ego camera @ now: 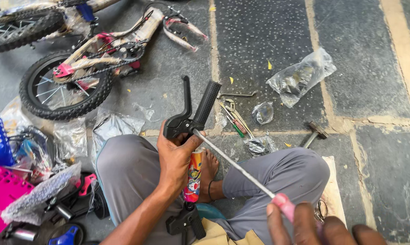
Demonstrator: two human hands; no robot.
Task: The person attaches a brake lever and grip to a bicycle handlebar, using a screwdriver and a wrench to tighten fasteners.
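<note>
You look down on a dark speckled stone floor (259, 50) with pale tan joints (212, 59) running up the frame and across the middle, in soft, even daylight.

Matt black rubber handlebar sleeve (207, 103), shiny metal screwdriver shaft (234, 164)

Upright black-gripped handlebar (200, 113), pink-handled screwdriver (241, 170) tip seemingly at its brake clamp.

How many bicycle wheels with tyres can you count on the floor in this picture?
2. One wheel lies at the left, whole, beside the bicycle frame. The other wheel is at the top left corner, partly cut off by the edge; more may be hidden.
</note>
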